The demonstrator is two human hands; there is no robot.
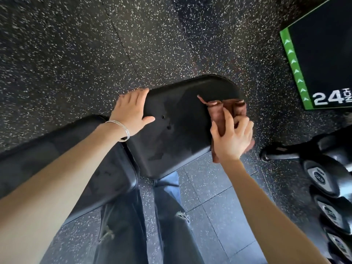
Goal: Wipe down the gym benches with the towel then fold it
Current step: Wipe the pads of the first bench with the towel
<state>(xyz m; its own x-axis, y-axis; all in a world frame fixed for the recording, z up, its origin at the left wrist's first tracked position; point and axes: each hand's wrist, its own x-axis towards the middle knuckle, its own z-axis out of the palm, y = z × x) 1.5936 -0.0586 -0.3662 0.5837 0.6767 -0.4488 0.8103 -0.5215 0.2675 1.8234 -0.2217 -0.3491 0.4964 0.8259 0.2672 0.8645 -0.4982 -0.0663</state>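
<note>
A black padded gym bench runs from lower left to centre, in two pads: a long back pad point(80, 164) and a rounded seat pad point(182, 119) with scuffs and damp marks. My left hand point(131, 113), with thin bracelets on the wrist, lies flat and open on the seat pad's left edge. My right hand point(233, 138) grips a bunched brown towel point(217, 113) against the seat pad's right edge. Part of the towel hangs below my palm.
Speckled black rubber floor point(76, 44) surrounds the bench. A black plyo box point(323, 50) with a green edge marked "24 INCH" stands at upper right. A dumbbell rack point(327, 187) lines the right edge. My legs in jeans point(171, 216) stand below the seat pad.
</note>
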